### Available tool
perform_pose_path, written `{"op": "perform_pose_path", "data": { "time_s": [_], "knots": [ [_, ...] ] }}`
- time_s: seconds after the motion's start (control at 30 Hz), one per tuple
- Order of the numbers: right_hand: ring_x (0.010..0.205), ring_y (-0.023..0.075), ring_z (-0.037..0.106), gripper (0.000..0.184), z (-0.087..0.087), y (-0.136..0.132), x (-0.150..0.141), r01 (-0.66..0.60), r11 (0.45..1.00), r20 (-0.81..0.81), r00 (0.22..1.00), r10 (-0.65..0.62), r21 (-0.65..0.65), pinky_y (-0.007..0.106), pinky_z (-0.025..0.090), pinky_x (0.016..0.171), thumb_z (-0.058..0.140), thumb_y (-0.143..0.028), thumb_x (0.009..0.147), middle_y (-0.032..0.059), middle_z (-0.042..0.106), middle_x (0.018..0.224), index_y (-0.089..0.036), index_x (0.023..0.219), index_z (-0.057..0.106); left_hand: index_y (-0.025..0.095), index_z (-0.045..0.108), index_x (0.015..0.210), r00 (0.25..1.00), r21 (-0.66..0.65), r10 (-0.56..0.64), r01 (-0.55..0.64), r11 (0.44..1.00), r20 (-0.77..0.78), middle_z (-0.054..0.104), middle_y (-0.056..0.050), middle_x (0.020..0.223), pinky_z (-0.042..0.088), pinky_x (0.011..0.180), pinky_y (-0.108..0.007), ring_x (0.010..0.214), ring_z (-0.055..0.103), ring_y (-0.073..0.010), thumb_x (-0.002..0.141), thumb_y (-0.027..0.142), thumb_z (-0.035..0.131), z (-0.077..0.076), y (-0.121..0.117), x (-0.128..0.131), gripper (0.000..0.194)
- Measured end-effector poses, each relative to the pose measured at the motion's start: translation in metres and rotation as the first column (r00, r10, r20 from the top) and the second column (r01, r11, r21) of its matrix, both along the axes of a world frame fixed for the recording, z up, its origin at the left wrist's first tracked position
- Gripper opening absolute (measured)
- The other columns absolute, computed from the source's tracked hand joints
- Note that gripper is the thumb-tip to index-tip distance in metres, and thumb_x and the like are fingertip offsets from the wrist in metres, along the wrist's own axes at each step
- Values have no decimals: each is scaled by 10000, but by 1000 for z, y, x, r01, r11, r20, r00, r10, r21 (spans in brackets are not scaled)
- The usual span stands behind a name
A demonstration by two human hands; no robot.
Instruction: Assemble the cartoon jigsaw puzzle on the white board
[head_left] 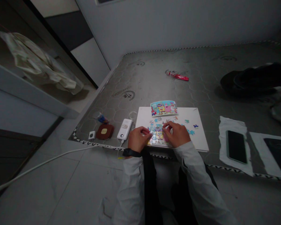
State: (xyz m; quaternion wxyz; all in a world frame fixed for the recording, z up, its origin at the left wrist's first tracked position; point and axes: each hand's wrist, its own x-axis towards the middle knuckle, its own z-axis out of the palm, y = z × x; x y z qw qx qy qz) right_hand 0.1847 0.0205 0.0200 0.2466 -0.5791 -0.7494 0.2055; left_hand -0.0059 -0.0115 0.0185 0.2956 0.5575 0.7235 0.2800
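A partly joined jigsaw puzzle (157,138) with a colourful cartoon picture lies near the front edge of a white board (200,142). My left hand (138,139) is at its left side, fingers curled and fingertips close together at the puzzle's edge. Over the upper right of the puzzle, my right hand (177,134) has thumb and forefinger drawn together in a pinch. Whatever lies between the fingertips of either hand is too small to make out. Loose pieces are scattered behind and to the right, among them a dark blue piece (195,126). A printed cartoon picture card (164,108) rests at the board's back edge.
Left of the board are a white power bank (124,129) with a cable, a brown case (105,131), a blue can (102,118) and a white plug (92,135). Rightward lies a phone (236,147) on tissue. A red packet (178,76) lies farther back.
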Motion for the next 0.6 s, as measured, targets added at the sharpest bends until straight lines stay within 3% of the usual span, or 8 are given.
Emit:
{"op": "perform_pose_path", "data": {
  "time_s": [0.33, 0.6],
  "knots": [
    [602, 158, 565, 213, 16, 7, 67, 243, 968, -50, 969, -240, 62, 274, 366, 612, 575, -384, 808, 9, 671, 698, -224, 880, 695, 221, 727, 795, 996, 42, 84, -84, 996, -5, 731, 25, 741, 457, 706, -261, 716, 667, -137, 715, 307, 747, -3, 0, -4, 119],
    [661, 180, 596, 288, -1, 9, 120, 417, 909, 58, 908, -416, -8, 298, 385, 638, 574, -443, 784, 30, 688, 756, -214, 889, 713, 241, 731, 790, 983, 54, 147, -141, 988, -111, 736, 25, 768, 423, 704, -269, 750, 660, -152, 748, 379, 713, 3, 1, -1, 145]
  ]
}}
